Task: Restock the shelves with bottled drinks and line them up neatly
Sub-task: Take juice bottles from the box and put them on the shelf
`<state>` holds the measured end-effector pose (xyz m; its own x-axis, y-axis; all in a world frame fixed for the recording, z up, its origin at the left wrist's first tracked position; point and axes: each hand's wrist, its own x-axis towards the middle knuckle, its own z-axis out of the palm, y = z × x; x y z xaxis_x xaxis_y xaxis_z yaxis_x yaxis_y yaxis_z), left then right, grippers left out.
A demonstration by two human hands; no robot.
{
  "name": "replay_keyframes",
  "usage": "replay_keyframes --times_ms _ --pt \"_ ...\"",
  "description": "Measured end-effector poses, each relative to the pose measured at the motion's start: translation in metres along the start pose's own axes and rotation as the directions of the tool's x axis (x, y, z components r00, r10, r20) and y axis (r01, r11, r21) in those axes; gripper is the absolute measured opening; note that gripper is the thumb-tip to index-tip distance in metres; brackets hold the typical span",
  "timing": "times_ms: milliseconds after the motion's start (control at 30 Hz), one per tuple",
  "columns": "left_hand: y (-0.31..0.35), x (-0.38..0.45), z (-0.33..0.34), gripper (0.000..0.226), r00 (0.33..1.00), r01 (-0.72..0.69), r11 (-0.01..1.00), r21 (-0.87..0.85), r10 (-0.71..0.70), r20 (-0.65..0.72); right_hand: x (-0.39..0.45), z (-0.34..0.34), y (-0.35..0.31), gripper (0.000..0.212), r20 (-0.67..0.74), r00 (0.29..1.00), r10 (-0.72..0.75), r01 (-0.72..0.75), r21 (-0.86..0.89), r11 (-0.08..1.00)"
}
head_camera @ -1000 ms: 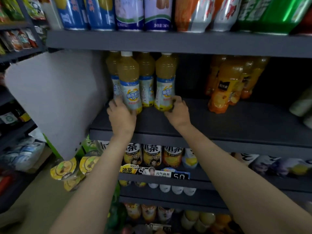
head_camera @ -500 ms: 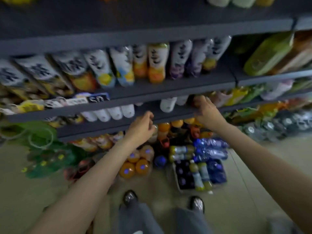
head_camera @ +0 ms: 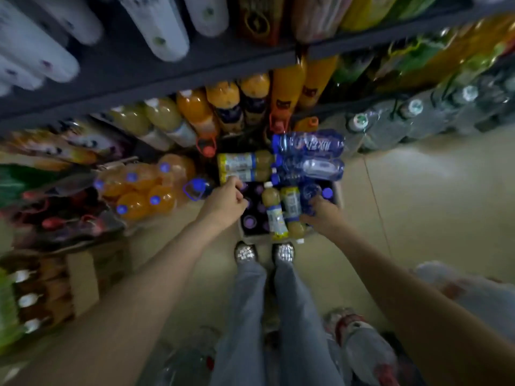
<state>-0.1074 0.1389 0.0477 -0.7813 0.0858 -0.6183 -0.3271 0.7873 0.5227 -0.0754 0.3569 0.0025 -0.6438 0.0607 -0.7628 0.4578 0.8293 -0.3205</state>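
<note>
Bottles fill a shallow box on the pale floor, just in front of the person's silvery shoes. Inside it stand dark bottles with purple caps, and over them lie several yellowish juice bottles with white caps and blue-and-yellow labels; two more of the same kind lie side by side across the far end, next to a few blue-tinted water bottles stacked on their sides.

Both arms reach down, well apart from each other. The left hand hangs over the left side of the box with its fingers curled in (whether they touch a cap or the juice bottle above them is lost in the blur, so I cannot tell if it holds anything). The right hand is at the right side of the box, its fingers wrapped about a clear blue-capped bottle that lies beside a juice bottle.

Left of the box, a shrink-wrapped pack of orange drinks with blue caps sits on the floor. Above, the dark shelf edge carries white bottles, and below it stand large orange juice bottles. Packs of clear water bottles line the floor to the right
</note>
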Motion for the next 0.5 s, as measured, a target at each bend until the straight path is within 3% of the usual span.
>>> replay_keyframes --times_ms 267,367,433,500 --pt "-0.081 0.08 0.096 0.028 0.998 0.029 0.999 0.046 -0.026 -0.055 0.126 0.147 0.028 0.06 0.087 0.99 0.109 -0.115 0.069 0.991" --pt "-0.107 0.093 0.131 0.03 0.996 0.074 0.997 -0.018 -0.075 -0.048 0.153 0.185 0.03 0.076 -0.008 0.99 0.137 -0.138 -0.08 0.987" --pt "-0.116 0.093 0.148 0.031 0.991 0.132 0.989 -0.064 -0.133 -0.015 0.159 0.192 0.033 0.072 -0.077 0.988 0.133 -0.142 -0.131 0.981" --pt "-0.117 0.092 0.158 0.034 0.978 0.208 0.968 -0.139 -0.206 0.031 0.159 0.189 0.037 0.059 -0.082 0.991 0.11 -0.115 -0.059 0.992"
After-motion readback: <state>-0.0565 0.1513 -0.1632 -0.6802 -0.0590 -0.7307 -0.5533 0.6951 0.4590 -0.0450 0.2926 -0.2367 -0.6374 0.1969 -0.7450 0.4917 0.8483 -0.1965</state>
